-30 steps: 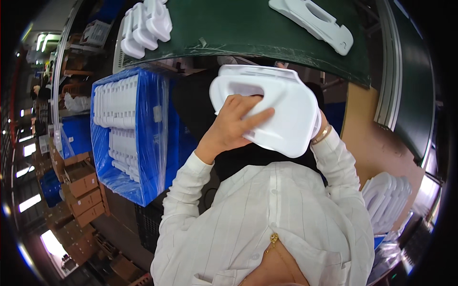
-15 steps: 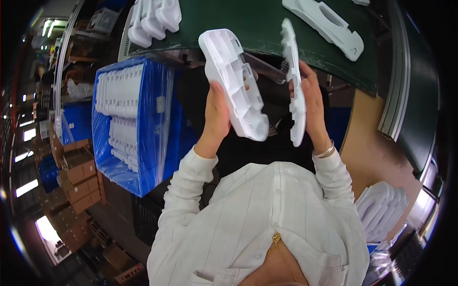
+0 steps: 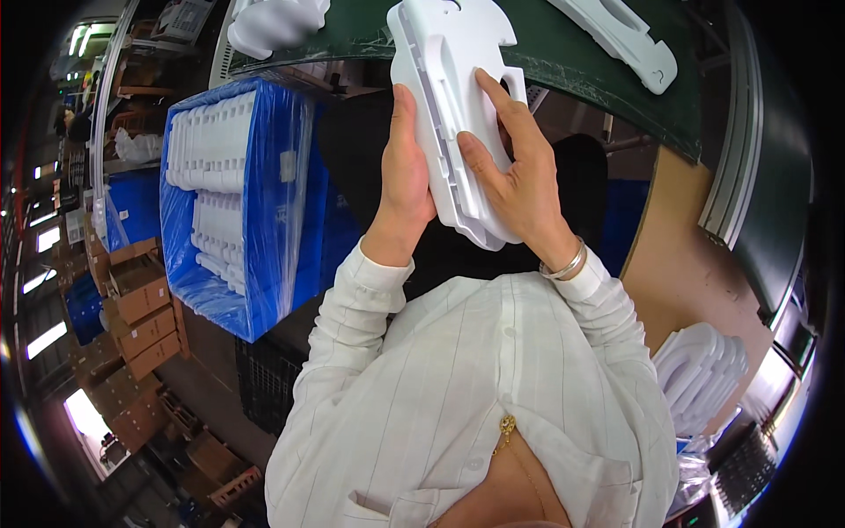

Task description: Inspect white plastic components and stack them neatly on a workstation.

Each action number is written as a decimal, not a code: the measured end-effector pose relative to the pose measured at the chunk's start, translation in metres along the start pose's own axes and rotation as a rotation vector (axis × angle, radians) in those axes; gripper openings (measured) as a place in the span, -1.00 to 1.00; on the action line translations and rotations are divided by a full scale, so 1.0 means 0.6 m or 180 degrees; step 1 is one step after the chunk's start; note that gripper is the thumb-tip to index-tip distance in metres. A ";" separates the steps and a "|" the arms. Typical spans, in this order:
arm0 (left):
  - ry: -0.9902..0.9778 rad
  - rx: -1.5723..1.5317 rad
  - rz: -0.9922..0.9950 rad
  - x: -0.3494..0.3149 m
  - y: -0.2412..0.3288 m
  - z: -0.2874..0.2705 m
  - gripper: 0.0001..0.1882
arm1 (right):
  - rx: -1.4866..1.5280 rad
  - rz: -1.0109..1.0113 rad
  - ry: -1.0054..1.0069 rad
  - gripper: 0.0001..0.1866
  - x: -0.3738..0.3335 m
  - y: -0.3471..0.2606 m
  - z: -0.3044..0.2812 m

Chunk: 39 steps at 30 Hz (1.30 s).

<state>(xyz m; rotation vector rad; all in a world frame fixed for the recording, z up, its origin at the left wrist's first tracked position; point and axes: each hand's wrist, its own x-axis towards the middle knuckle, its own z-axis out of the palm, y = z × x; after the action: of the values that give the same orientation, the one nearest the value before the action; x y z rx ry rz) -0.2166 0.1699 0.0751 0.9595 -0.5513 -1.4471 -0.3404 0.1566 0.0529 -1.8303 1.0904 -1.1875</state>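
Two long white plastic shell halves are pressed face to face in front of my chest, at the near edge of the green table [image 3: 361, 48]. My left hand [image 3: 407, 180] lies along the deeper half [image 3: 409, 53], its fingers hidden behind. On the flatter half [image 3: 462, 97], which has a slot and cut-outs, my right hand [image 3: 526, 180] rests with thumb and forefinger pressing its face; the other fingers are curled at its right edge. A narrow gap shows along the seam between the halves. The ribbed inside is hidden now.
A similar white panel [image 3: 620, 40] lies at the table's right end, with white shells [image 3: 277, 22] at the left. A plastic-lined blue crate [image 3: 295, 220] full of white parts stands at left. More white parts [image 3: 700, 374] lean against a brown board [image 3: 687, 220] at right.
The two halves, held apart before, have come together. My right hand has moved left and turned its half flat against the other. Both hands have risen slightly in the picture.
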 end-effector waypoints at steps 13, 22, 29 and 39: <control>-0.0052 0.0005 -0.0006 0.003 -0.006 0.012 -0.28 | 0.0041 0.0141 0.0038 -0.38 0.006 -0.001 -0.007; -0.0213 0.0077 -0.0005 0.002 -0.008 0.014 -0.28 | 0.0243 0.0052 0.0137 -0.41 -0.003 0.010 -0.002; -0.0026 0.0047 -0.0016 0.003 -0.007 0.013 -0.27 | 0.0221 0.0224 0.0079 -0.41 -0.008 0.003 -0.008; -0.0076 -0.0036 -0.0057 -0.002 -0.005 0.022 -0.26 | 0.0294 0.0217 0.0136 -0.40 -0.003 0.003 -0.010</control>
<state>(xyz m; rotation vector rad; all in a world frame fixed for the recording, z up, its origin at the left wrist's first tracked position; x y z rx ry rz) -0.2288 0.1690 0.0802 0.9414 -0.5526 -1.4780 -0.3466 0.1569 0.0527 -1.6917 1.0948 -1.2216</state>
